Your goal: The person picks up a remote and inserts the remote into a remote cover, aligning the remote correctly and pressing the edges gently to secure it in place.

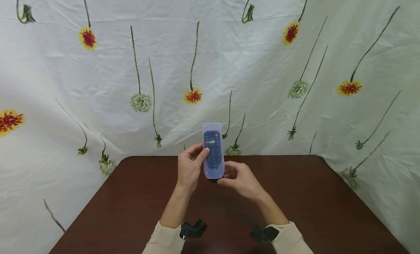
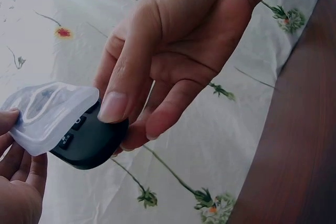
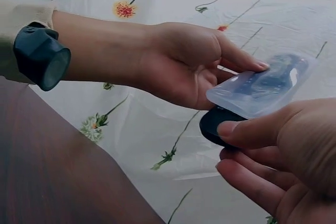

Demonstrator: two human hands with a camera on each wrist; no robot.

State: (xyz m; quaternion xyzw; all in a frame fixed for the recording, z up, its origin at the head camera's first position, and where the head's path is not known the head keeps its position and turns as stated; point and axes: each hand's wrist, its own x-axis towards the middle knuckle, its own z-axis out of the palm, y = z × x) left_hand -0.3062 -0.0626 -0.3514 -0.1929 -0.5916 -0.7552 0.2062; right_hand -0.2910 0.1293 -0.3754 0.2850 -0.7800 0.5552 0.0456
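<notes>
The 2 hands held a black remote [image 1: 213,152] up in the air, above the brown surface [image 1: 131,195]. A clear cover [image 1: 213,172] sat over most of the remote. Only the bottom end of the remote [image 2: 92,148] stuck out, so the cover was partly on and not all the way.

The left hand [image 1: 189,167] curled round the remote's side, with its thumb on the front. The right hand [image 1: 241,179] pinched the low edge of the cover [image 3: 247,100] between thumb and fingers.

A flowered cloth [image 1: 262,71] hung behind. Nothing else lay on the surface near the hands.
</notes>
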